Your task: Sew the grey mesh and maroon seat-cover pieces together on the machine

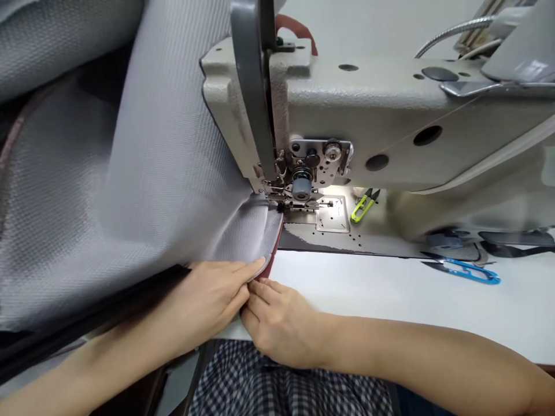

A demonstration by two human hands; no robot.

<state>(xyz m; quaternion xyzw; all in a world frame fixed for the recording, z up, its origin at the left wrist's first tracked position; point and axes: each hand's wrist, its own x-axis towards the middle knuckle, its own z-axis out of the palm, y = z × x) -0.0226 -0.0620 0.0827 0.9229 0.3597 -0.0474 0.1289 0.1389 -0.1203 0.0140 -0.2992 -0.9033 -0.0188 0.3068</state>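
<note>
Pinching the dark red binding [274,251] at the table edge, our right hand [281,323] has its fingertips closed on it. Our left hand [208,303] presses flat, unclenched, on ribbed grey woven fabric [143,190]. The bound edge runs lengthwise away from us to the presser foot [299,193].

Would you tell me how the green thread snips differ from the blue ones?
The green snips lie on the lit machine bed, slanted, tips up-right; the blue snips lie on the white table, nearly level, tips leftward. Both lie untouched; the left hand and right hand pinch the grey fabric.
</note>
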